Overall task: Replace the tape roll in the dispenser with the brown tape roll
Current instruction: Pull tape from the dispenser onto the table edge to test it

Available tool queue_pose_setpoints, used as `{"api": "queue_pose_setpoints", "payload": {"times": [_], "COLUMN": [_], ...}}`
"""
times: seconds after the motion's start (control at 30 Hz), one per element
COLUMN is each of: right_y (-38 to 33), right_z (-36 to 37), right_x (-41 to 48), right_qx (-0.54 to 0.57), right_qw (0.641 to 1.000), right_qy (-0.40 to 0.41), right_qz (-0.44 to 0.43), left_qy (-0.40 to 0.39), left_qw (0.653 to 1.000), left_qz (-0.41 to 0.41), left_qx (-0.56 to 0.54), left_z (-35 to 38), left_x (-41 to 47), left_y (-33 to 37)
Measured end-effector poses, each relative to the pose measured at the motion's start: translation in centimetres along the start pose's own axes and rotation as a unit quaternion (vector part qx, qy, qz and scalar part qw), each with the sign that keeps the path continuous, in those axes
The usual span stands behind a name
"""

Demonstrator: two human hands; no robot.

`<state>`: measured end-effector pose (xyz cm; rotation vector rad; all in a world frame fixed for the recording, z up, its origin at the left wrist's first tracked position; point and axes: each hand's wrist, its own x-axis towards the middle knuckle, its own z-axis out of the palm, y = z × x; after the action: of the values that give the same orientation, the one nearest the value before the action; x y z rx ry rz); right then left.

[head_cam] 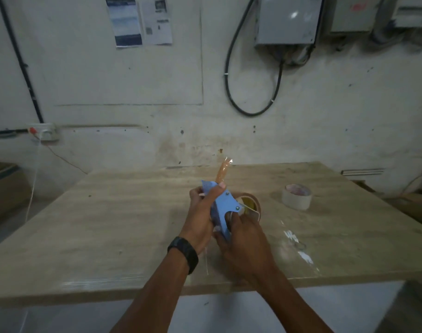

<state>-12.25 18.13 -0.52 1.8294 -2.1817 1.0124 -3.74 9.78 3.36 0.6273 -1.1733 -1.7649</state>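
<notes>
Both hands hold a blue tape dispenser point(223, 205) above the middle of the wooden table point(109, 224). My left hand point(201, 212) grips its front part, thumb on top near a strip of brown tape point(222, 170) that sticks up from the dispenser. My right hand point(239, 233) is curled round the blue handle. A brown tape roll point(252, 204) sits in the dispenser, partly hidden behind the blue plate and my right hand. A pale, whitish tape roll point(297, 196) lies on the table to the right, apart from both hands.
The table stands against a stained white wall with a looped black cable point(253, 97) and metal boxes point(287, 20). Tape scraps point(297, 243) lie on the table's right side. A wall socket point(45, 132) is at the left. A black watch sits on my left wrist.
</notes>
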Motion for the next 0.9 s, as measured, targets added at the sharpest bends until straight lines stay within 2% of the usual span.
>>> {"api": "queue_pose_setpoints", "payload": {"times": [0.1, 0.2, 0.33, 0.47, 0.63, 0.7, 0.83, 0.9], "right_y": [0.1, 0.5, 0.8, 0.7, -0.7, -1.3, -2.1, -2.7], "right_z": [-1.8, -3.1, -3.9, -4.3, -5.4, -5.7, -6.1, -6.0], "right_x": [-0.1, -0.7, -1.7, -3.2, -5.3, -6.0, -7.5, -8.3], "right_qx": [0.075, 0.202, 0.394, 0.508, 0.541, 0.537, 0.53, 0.516], "right_qw": [0.997, 0.978, 0.912, 0.848, 0.812, 0.808, 0.797, 0.8], "right_qy": [0.007, 0.0, -0.034, -0.039, -0.004, 0.0, -0.003, -0.021], "right_qz": [0.023, 0.054, 0.105, 0.147, 0.218, 0.243, 0.288, 0.304], "left_qy": [-0.013, -0.025, -0.092, -0.116, -0.105, -0.096, -0.124, -0.087], "left_qw": [0.992, 0.984, 0.954, 0.929, 0.917, 0.911, 0.896, 0.882], "left_qz": [0.0, -0.033, -0.045, -0.073, -0.099, -0.115, -0.154, -0.137], "left_qx": [0.122, 0.176, 0.281, 0.343, 0.371, 0.384, 0.397, 0.442], "left_z": [-0.2, -0.9, -0.4, 0.8, 1.8, 1.7, 1.9, 2.1], "left_x": [-0.6, 0.0, 1.4, 2.0, 2.4, 2.3, 0.9, 0.4], "left_y": [1.9, 4.9, 8.0, 9.0, 8.4, 8.2, 7.9, 6.9]}}
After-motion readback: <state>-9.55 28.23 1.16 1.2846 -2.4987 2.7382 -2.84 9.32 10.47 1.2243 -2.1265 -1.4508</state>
